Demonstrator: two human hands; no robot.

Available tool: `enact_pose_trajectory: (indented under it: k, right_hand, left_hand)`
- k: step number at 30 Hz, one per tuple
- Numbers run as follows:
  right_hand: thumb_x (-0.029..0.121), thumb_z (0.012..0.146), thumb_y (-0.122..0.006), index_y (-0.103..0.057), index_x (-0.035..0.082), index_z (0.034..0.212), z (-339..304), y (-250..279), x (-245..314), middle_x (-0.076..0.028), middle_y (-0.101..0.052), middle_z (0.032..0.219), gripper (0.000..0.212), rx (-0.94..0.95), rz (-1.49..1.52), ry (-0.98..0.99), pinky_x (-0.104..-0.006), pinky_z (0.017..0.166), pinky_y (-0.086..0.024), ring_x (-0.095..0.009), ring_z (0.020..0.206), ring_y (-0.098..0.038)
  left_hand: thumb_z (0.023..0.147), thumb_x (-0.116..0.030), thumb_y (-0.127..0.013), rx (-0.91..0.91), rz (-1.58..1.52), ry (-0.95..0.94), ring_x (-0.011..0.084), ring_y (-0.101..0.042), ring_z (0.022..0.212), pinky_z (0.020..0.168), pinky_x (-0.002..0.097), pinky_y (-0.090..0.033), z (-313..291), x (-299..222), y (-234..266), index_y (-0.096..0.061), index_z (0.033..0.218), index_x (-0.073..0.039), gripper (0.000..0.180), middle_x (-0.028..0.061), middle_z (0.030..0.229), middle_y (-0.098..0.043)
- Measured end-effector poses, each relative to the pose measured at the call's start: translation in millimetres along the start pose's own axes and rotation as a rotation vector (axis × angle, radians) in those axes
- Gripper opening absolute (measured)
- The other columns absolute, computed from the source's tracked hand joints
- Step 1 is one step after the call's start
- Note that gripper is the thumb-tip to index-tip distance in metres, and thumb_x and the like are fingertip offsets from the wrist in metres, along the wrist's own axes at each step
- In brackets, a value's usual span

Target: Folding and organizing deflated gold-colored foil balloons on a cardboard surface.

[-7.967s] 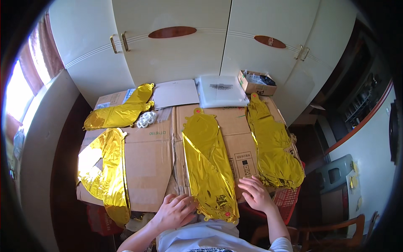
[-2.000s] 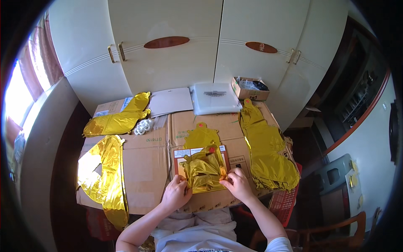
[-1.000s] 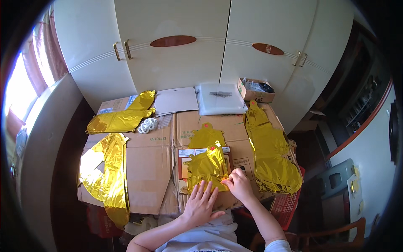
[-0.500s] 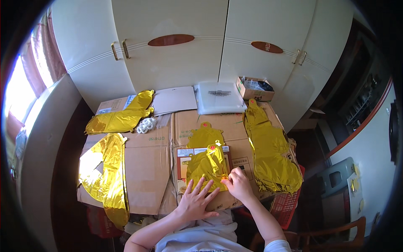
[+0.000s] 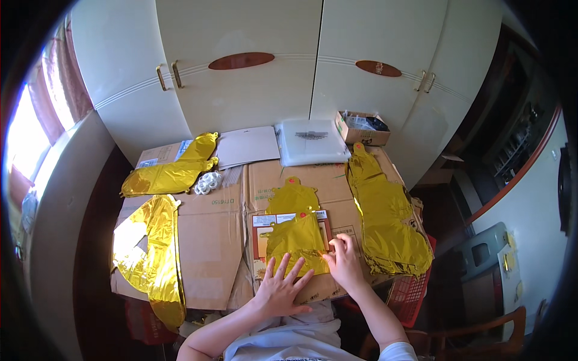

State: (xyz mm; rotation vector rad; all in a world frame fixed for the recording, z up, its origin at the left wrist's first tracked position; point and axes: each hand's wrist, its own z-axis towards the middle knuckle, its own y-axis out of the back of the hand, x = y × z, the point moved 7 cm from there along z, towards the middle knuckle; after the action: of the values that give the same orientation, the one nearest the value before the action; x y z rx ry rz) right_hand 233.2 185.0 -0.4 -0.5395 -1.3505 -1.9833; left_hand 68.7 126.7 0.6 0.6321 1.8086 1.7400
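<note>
A gold foil balloon [image 5: 295, 234], deflated, lies over a flat printed package [image 5: 261, 240] in front of me. A red mark shows on its upper tab, and a crease runs across its lower part. My left hand [image 5: 282, 289] rests with fingers spread on the balloon's lower edge. At the balloon's right edge my right hand [image 5: 344, 263] is closed, thumb and fingers pinching the foil. Another gold foil piece [image 5: 293, 195] with a red-marked tab lies just beyond, partly covered by the nearer one.
Cardboard [image 5: 211, 240] covers the table. More gold balloons lie at left [image 5: 159, 253], far left [image 5: 171, 171] and in a pile at right [image 5: 388, 222]. White rings [image 5: 208, 182], grey sheets [image 5: 248, 146], clear plastic bags [image 5: 313, 142] and a small box [image 5: 364, 128] sit toward the back.
The strip of foil folded up along the balloon's right side has come down, and the foil lies flatter. My right hand stays near the right edge; my left hand has barely moved.
</note>
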Motion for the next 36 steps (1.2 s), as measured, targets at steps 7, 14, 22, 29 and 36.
enact_pose_trajectory:
  k: [7,14,22,29,36]
  right_hand:
    - [0.031,0.09,-0.063,-0.06,-0.003,0.123,-52.3,-10.9,59.0,-0.016,-0.058,0.131,0.048,0.296,-0.429,0.515,-0.0449,0.109,-0.036,-0.028,0.126,-0.052]
    - [0.036,0.092,-0.058,-0.054,-0.004,0.131,-51.5,-8.2,43.2,-0.019,-0.055,0.135,0.056,0.317,-0.445,0.451,-0.0464,0.112,-0.032,-0.031,0.131,-0.048]
    - [0.032,0.094,-0.056,-0.058,-0.003,0.126,-24.8,-11.2,37.5,-0.019,-0.057,0.133,0.048,0.294,-0.461,0.438,-0.045,0.112,-0.032,-0.03,0.128,-0.05]
    - [0.029,0.091,-0.06,-0.057,-0.001,0.128,-19.6,-15.0,28.3,-0.017,-0.056,0.135,0.048,0.302,-0.48,0.443,-0.0446,0.112,-0.032,-0.029,0.131,-0.048]
    - [0.027,0.089,-0.062,-0.058,0.001,0.128,-19.3,-15.6,26.4,-0.016,-0.056,0.136,0.048,0.339,-0.459,0.396,-0.0453,0.112,-0.033,-0.028,0.131,-0.048]
  left_hand:
    - [0.075,-0.082,-0.047,-0.059,-0.001,-0.013,0.0474,-0.024,0.141,0.109,0.0674,-0.018,-0.6,0.4,-5.4,-0.032,0.151,-0.022,0.098,0.0174,0.152,-0.034]
    - [0.075,-0.081,-0.049,-0.01,-0.013,-0.002,0.047,-0.021,0.142,0.109,0.0684,-0.016,-0.4,0.5,-3.8,-0.029,0.152,-0.024,0.097,0.015,0.154,-0.03]
    - [0.074,-0.081,-0.05,0.015,0.024,-0.009,0.0468,-0.024,0.141,0.109,0.0687,-0.017,1.1,1.4,-2.0,-0.031,0.151,-0.024,0.097,0.0147,0.154,-0.031]
    - [0.079,-0.081,-0.042,-0.058,-0.044,-0.026,0.0412,-0.029,0.14,0.111,0.0646,-0.018,2.0,6.8,7.1,-0.033,0.15,-0.023,0.092,0.0134,0.153,-0.035]
    - [0.083,-0.079,-0.041,-0.101,-0.088,0.056,0.0414,-0.029,0.141,0.113,0.0572,-0.021,4.3,44.5,10.5,-0.038,0.148,-0.017,0.09,0.0214,0.15,-0.036]
